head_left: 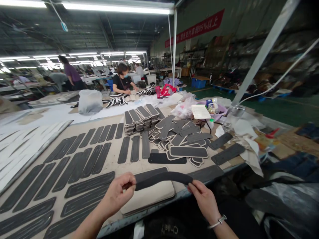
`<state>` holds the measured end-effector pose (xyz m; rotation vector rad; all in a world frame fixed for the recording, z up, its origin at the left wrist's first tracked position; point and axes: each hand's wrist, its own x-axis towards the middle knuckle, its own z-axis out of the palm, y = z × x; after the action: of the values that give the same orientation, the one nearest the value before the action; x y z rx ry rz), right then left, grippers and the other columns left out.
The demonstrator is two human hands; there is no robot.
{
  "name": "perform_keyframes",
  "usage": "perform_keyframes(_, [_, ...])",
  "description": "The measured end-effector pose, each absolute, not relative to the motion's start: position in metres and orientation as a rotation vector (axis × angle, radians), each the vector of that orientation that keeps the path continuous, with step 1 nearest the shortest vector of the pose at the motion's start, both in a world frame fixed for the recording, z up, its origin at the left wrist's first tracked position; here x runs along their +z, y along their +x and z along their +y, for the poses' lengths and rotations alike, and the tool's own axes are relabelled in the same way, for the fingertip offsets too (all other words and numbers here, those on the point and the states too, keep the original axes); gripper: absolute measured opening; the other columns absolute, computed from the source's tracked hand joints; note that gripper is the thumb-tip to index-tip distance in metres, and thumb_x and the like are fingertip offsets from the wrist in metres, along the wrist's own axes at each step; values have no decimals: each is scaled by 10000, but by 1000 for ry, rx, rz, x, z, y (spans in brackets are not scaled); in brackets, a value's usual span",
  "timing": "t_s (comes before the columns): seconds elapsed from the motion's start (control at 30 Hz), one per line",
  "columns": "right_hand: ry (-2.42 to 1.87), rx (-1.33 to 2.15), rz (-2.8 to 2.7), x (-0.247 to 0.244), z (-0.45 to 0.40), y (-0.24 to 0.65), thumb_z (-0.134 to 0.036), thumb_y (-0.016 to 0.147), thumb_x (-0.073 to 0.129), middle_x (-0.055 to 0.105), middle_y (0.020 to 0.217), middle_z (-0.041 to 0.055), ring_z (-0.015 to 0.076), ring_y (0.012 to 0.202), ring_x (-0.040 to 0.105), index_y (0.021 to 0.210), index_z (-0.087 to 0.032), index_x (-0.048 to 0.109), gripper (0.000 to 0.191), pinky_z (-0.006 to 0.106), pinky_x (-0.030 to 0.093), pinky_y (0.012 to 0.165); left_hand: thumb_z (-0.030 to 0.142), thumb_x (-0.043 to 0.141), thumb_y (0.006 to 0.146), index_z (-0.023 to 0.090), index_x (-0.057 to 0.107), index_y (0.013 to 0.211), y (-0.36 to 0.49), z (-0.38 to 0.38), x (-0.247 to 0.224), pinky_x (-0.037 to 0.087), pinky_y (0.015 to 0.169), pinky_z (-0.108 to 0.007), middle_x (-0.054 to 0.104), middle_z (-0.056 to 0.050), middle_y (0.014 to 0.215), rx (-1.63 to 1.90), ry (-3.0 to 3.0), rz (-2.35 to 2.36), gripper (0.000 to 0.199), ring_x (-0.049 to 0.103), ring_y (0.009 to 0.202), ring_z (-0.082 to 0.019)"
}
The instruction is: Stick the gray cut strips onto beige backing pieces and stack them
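A long dark strip (164,178) is stretched between my two hands, bowed slightly upward. My left hand (124,189) pinches its left end, and my right hand (200,196) pinches the right end between thumb and fingers. Under the strip lies a stack of beige pieces (149,196) at the table's front edge, with a dark grey piece partly visible on top. Just behind it a black piece (166,158) lies flat. A heap of dark pieces with pale borders (188,152) sits behind that, beside neat stacks of similar pieces (144,113).
Rows of dark pieces (61,172) cover the table's left part. A white plastic bag (90,102) stands behind them. Across the table a person (122,81) handles black-and-white pieces. A slanted metal post (264,53), paper scraps (245,139) and a notebook (200,112) are at the right.
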<state>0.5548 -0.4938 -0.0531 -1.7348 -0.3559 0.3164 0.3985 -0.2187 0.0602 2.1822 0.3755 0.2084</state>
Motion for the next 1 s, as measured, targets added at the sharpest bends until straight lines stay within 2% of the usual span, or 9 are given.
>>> perform_keyframes(0.17, [-1764, 547, -283, -60, -485, 541, -480, 690, 601, 662, 782, 33, 184, 661, 622, 1003, -186, 602, 430, 314, 542, 625, 327, 465, 619, 182, 490, 630, 360, -215, 13, 297, 417, -200, 420, 53, 401, 49, 1733, 811, 147, 382, 403, -88])
perform_keyframes(0.37, [-1849, 728, -353, -59, -456, 539, -395, 679, 595, 556, 523, -46, 121, 487, 535, 765, -199, 534, 222, 228, 450, 467, 397, 479, 637, 179, 447, 595, 334, -200, -26, 179, 352, -175, 365, 84, 350, 30, 1580, 1009, 225, 284, 318, -54])
perform_keyframes(0.57, [-1954, 843, -299, -60, -436, 547, -376, 644, 580, 561, 498, -41, 122, 473, 537, 680, -209, 506, 186, 222, 440, 458, 402, 497, 617, 171, 449, 554, 339, -185, -43, 142, 359, -176, 358, 81, 360, -19, 1543, 1035, 244, 301, 334, -51])
perform_keyframes(1.0, [-2074, 901, -349, -65, -428, 553, -394, 670, 547, 606, 531, -27, 136, 496, 575, 684, -217, 526, 179, 232, 468, 500, 377, 501, 633, 173, 452, 563, 340, -174, -64, 170, 350, -180, 390, 74, 380, -55, 1555, 1063, 222, 328, 334, -57])
